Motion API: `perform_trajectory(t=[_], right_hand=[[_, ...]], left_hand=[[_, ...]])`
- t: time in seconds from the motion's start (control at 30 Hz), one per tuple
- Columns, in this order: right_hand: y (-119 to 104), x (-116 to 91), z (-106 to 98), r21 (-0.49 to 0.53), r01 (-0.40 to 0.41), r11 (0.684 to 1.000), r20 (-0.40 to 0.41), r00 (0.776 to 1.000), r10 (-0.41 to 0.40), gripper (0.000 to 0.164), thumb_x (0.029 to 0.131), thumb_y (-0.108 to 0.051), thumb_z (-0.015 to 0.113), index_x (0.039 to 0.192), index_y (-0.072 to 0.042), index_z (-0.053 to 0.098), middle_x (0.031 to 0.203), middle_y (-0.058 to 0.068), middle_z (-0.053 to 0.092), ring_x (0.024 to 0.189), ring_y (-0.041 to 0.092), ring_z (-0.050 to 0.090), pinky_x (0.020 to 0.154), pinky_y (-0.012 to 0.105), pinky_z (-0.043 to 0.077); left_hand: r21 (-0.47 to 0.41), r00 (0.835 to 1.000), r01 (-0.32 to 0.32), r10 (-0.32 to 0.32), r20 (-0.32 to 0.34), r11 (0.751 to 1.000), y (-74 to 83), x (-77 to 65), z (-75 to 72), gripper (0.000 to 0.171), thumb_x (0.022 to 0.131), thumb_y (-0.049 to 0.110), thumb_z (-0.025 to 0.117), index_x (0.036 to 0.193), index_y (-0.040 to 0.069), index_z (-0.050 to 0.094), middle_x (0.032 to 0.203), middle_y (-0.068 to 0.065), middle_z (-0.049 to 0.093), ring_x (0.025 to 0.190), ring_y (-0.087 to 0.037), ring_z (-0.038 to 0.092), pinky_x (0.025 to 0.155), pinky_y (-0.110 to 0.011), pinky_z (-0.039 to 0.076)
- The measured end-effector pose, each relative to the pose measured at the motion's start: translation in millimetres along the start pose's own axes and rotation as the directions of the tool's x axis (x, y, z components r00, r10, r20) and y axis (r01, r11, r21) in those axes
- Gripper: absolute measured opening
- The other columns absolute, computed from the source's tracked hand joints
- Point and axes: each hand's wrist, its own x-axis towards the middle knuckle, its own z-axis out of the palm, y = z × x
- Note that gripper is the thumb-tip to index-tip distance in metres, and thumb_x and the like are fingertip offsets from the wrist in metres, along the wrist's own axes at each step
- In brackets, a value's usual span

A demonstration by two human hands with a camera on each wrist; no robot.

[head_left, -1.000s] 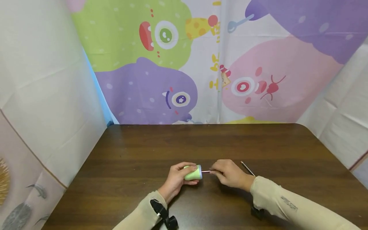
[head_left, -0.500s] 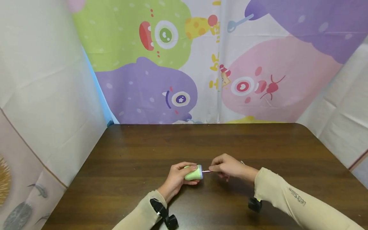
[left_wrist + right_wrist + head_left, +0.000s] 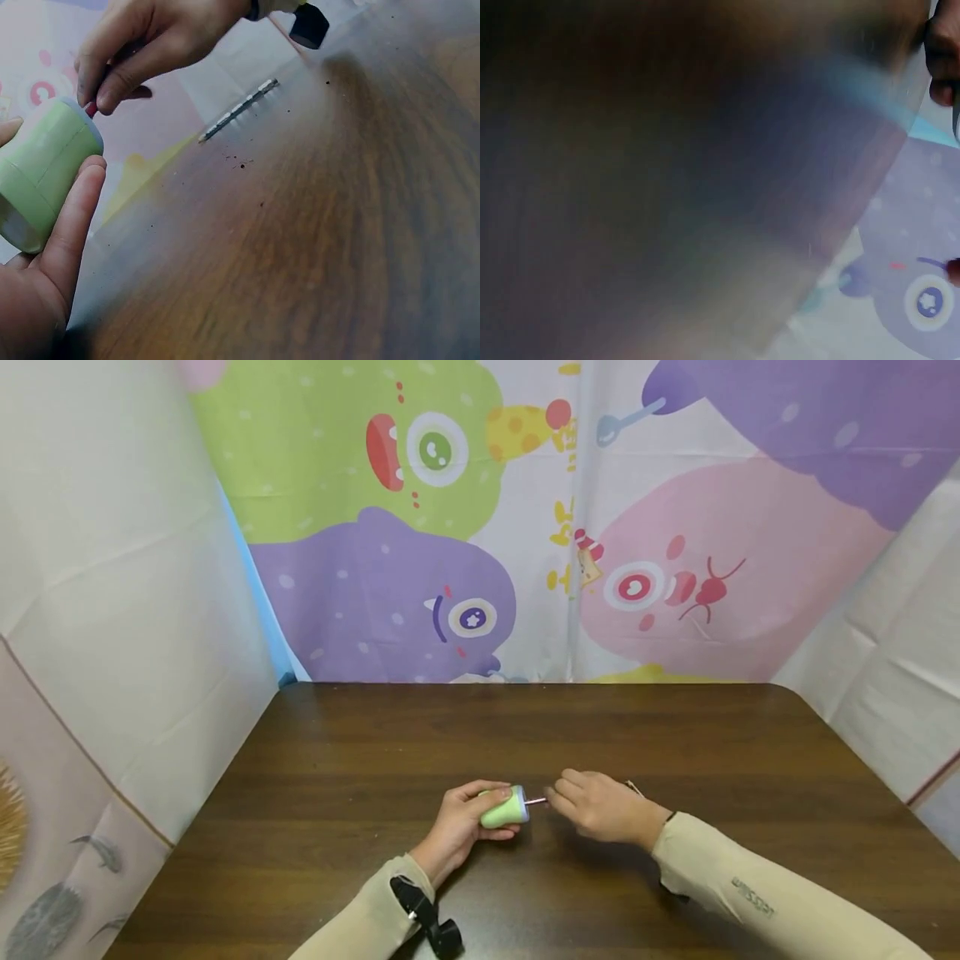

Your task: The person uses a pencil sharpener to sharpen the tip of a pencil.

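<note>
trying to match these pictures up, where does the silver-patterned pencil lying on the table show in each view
Head: right of centre, lower half; only a bit of the pencil shows beyond the right hand.
Left wrist: upper middle, slanting up to the right, lower right of that hand.
Right wrist: not visible; much is blurred.
Shared landmark: the printed backdrop, in all three.

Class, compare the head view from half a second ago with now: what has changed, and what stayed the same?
The right hand has rolled round; the thin rod it pinches now slants slightly upward from the green object. The left hand still grips that object.
</note>
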Motion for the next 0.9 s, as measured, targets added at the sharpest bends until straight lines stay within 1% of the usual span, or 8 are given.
perform_trajectory(t=[0.13, 0.23, 0.3, 0.43, 0.53, 0.63, 0.7, 0.9], right_hand=[[-6.0, 1.6, 4.2, 0.239, -0.167, 0.957, 0.001, 0.985, 0.172, 0.015, 0.090, 0.004, 0.054, 0.079, -0.004, 0.061, 0.070, 0.001, 0.054, 0.060, 0.013, 0.049, 0.049, 0.021, 0.045], [-10.9, 5.8, 1.8, 0.480, -0.448, 0.754, 0.185, 0.892, 0.412, 0.015, 0.081, 0.004, 0.071, 0.072, -0.005, 0.062, 0.064, -0.003, 0.055, 0.055, 0.005, 0.046, 0.047, 0.019, 0.041], [-12.0, 10.4, -1.5, 0.605, -0.662, 0.444, 0.406, 0.735, 0.543, 0.013, 0.082, 0.002, 0.070, 0.071, -0.002, 0.065, 0.059, -0.004, 0.054, 0.052, 0.003, 0.043, 0.042, 0.019, 0.038], [-5.6, 17.2, -3.0, 0.512, -0.753, -0.412, 0.837, 0.330, 0.437, 0.018, 0.089, -0.002, 0.059, 0.072, 0.005, 0.062, 0.054, -0.003, 0.042, 0.046, 0.003, 0.031, 0.039, 0.016, 0.022], [0.5, 18.6, -0.5, 0.284, -0.661, -0.695, 0.959, 0.199, 0.202, 0.021, 0.094, -0.004, 0.049, 0.074, 0.000, 0.055, 0.054, -0.006, 0.033, 0.044, 0.001, 0.025, 0.040, 0.014, 0.015], [2.7, 18.8, -1.1, 0.237, -0.701, -0.673, 0.971, 0.201, 0.133, 0.021, 0.096, -0.008, 0.048, 0.077, -0.002, 0.054, 0.054, -0.006, 0.032, 0.043, 0.002, 0.026, 0.040, 0.014, 0.019], [2.8, 18.5, -5.0, 0.320, -0.787, -0.528, 0.947, 0.245, 0.208, 0.022, 0.096, -0.013, 0.053, 0.080, 0.001, 0.059, 0.054, -0.004, 0.039, 0.043, 0.005, 0.032, 0.037, 0.017, 0.028], [5.8, 13.7, -25.9, 0.491, -0.746, 0.451, 0.597, 0.665, 0.449, 0.020, 0.090, -0.024, 0.075, 0.097, -0.007, 0.068, 0.071, -0.007, 0.061, 0.060, 0.004, 0.053, 0.050, 0.020, 0.049]], left_hand=[[0.004, 1.000, -0.008, 0.008, 0.004, 1.000, -0.1, 0.5, 1.5, 0.015, 0.090, 0.002, 0.067, 0.103, -0.004, 0.071, 0.086, -0.016, 0.065, 0.060, -0.026, 0.070, 0.057, -0.033, 0.063], [0.014, 1.000, -0.014, 0.014, 0.007, 1.000, -0.1, 0.8, 2.2, 0.016, 0.089, 0.002, 0.068, 0.103, -0.005, 0.071, 0.088, -0.017, 0.064, 0.060, -0.027, 0.069, 0.057, -0.033, 0.063], [0.024, 1.000, -0.011, 0.011, 0.007, 1.000, 0.0, 0.4, 2.1, 0.016, 0.089, 0.002, 0.068, 0.103, -0.006, 0.071, 0.089, -0.018, 0.064, 0.060, -0.027, 0.070, 0.057, -0.032, 0.063], [0.048, 1.000, -0.003, 0.002, 0.013, 0.999, 0.8, -0.4, 1.2, 0.021, 0.089, 0.002, 0.069, 0.106, -0.010, 0.069, 0.090, -0.017, 0.065, 0.061, -0.028, 0.070, 0.057, -0.033, 0.063], [0.066, 1.000, -0.001, -0.001, 0.022, 0.998, 1.6, -1.0, 0.1, 0.029, 0.088, 0.003, 0.069, 0.110, -0.015, 0.065, 0.090, -0.016, 0.066, 0.061, -0.027, 0.070, 0.057, -0.033, 0.063], [0.075, 1.000, 0.003, -0.005, 0.026, 0.997, 1.8, -1.7, -1.3, 0.031, 0.088, 0.003, 0.069, 0.111, -0.017, 0.064, 0.089, -0.016, 0.066, 0.061, -0.027, 0.070, 0.056, -0.033, 0.063], [0.076, 1.000, 0.009, -0.011, 0.029, 0.997, 1.5, -2.0, -2.1, 0.028, 0.088, 0.003, 0.069, 0.110, -0.015, 0.066, 0.089, -0.016, 0.066, 0.061, -0.026, 0.070, 0.057, -0.033, 0.063], [0.065, 0.999, 0.011, -0.014, 0.044, 0.998, 0.4, -1.8, -1.0, 0.022, 0.089, 0.005, 0.069, 0.108, -0.008, 0.070, 0.087, -0.017, 0.066, 0.062, -0.026, 0.070, 0.057, -0.032, 0.063]])
